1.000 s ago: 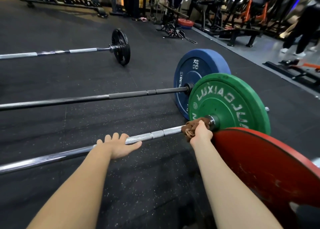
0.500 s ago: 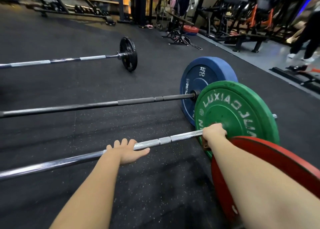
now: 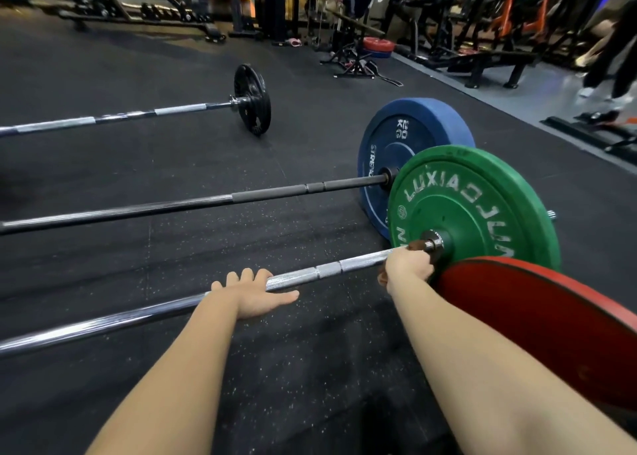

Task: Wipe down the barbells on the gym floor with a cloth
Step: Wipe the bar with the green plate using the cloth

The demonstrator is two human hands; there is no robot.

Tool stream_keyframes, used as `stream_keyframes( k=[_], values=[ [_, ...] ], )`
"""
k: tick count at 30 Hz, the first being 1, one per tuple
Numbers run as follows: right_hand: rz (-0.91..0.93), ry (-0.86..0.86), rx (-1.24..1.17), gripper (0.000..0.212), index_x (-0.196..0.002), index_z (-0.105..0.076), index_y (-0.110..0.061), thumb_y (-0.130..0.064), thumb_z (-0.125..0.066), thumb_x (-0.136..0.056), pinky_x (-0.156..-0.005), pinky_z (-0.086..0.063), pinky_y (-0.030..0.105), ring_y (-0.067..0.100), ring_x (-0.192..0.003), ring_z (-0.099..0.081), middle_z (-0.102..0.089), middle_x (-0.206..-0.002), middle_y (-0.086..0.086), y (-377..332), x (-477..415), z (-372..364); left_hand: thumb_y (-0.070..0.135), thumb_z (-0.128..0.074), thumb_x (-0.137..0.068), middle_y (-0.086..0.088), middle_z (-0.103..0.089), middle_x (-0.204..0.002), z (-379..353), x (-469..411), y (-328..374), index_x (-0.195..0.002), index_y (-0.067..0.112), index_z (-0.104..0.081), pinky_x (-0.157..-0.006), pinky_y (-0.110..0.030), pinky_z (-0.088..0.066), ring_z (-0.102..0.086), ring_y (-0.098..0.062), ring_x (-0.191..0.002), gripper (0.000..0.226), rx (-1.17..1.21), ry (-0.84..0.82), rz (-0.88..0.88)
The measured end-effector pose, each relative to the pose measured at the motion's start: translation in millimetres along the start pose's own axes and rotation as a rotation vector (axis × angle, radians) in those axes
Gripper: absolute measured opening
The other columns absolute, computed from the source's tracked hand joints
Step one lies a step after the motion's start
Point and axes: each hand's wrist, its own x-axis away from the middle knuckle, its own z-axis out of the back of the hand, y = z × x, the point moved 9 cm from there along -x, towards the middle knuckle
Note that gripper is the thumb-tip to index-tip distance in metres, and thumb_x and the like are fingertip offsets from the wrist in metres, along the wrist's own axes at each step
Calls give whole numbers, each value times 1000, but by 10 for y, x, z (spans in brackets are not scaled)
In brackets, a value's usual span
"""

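Fingers (image 3: 422, 264) of the right hand (image 3: 406, 268) are curled tight round a brown cloth (image 3: 417, 245), pinching it against the nearest barbell (image 3: 327, 270) right at the collar (image 3: 435, 242), just beside the green plate (image 3: 475, 210); a scrap of the cloth shows below the wrist too. The left hand (image 3: 256, 294) rests palm down further along the same chrome shaft, its fingers (image 3: 241, 276) close together and laid over the top, thumb stretched out along the near side; whether the tips hook under the bar I cannot tell.

Just in front of the green plate stands a scuffed red plate (image 3: 551, 334), partly behind the right forearm. Beyond lies the middle barbell (image 3: 206, 203) – darker, with a blue plate (image 3: 417, 134) touching or nearly touching the green one; further off, well apart, lies the far barbell (image 3: 138, 114) with a small black plate (image 3: 253, 99). All three rest on the black speckled rubber floor (image 3: 293, 368), roughly parallel. At the back stand gym machines (image 3: 482, 17) and racks – blurred; at the far right, a person's legs (image 3: 617, 65) on a grey strip of flooring.
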Motion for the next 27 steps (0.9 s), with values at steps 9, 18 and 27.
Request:
stream_keyframes(
  k=[9,18,27],
  values=[
    [-68,28,-134,33,-121,-62,-2,-14,-65,-90,-85,-59,53,39,-96,-65,-57,-124,18,38,194,-1,85,-36,-89,-3,-24,-164,12,51,32,-157,36,-25,-121,-55,-14,-18,-30,-152,84,10,19,0],
    [24,45,-31,36,-127,-60,-10,-20,-54,-93,-89,-57,53,42,-103,-63,-51,-129,18,-5,98,79,79,-41,-92,-2,-30,-158,3,25,5,-153,37,-29,-118,-53,-17,-22,-29,-149,75,16,18,2],
    [9,-87,-65,24,-114,-61,-15,-21,-52,-93,-68,-63,55,40,-86,-69,-56,-114,13,130,599,-349,20,-35,-96,-7,-33,-154,11,47,3,-154,29,-24,-114,-52,-22,-29,-32,-140,60,-58,57,-6]
  ],
)
